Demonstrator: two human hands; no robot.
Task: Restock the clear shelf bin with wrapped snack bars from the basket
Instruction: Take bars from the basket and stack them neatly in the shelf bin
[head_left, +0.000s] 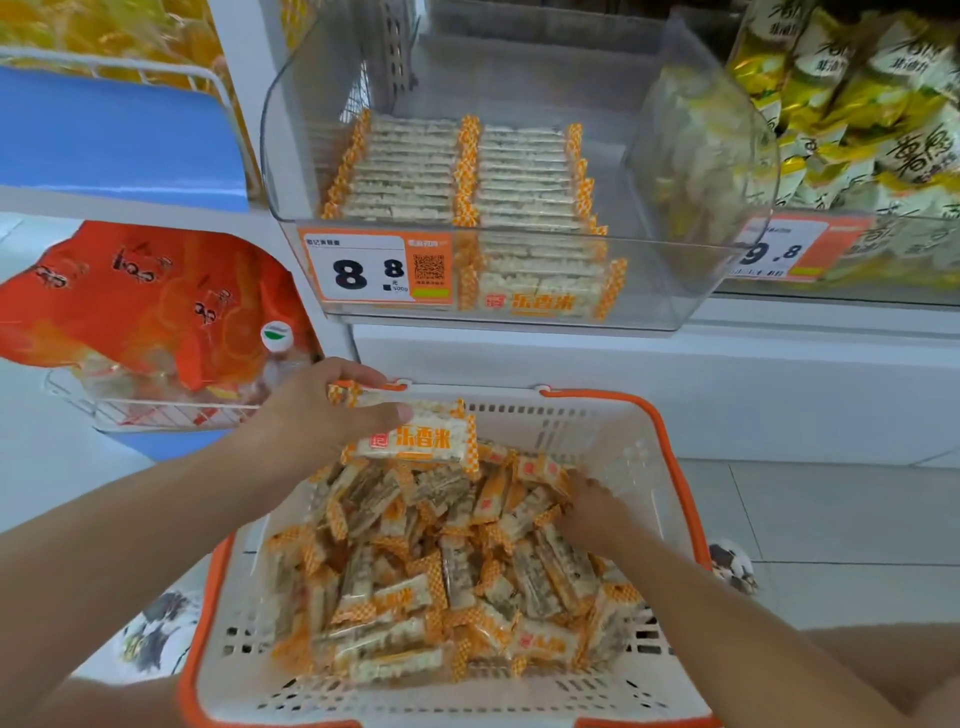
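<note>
A white shop shelf (571, 358) runs across the background, and the clear shelf bin (675, 291) sits on it, carrying an orange price label (376, 270) on its front wall. Inside the bin, wrapped snack bars lie in two neat rows (467, 171), with more stacked against the front wall beside the label. Left of the bin hang orange bags (145, 301) in a wire rack; right of it are yellow and white packets (857, 104) in a neighbouring bin.

Below the bin, nearer the camera, stands a white basket (613, 431) with an orange rim, filled with a loose heap of snack bars (447, 571). The left hand (322, 415) is above the basket's far left corner, fingers and thumb curled round a small stack of bars (415, 431) lifted clear of the heap. The right hand (592, 509) reaches into the heap at the basket's right side, fingers down among the bars; whether it is grasping one cannot be told.
</note>
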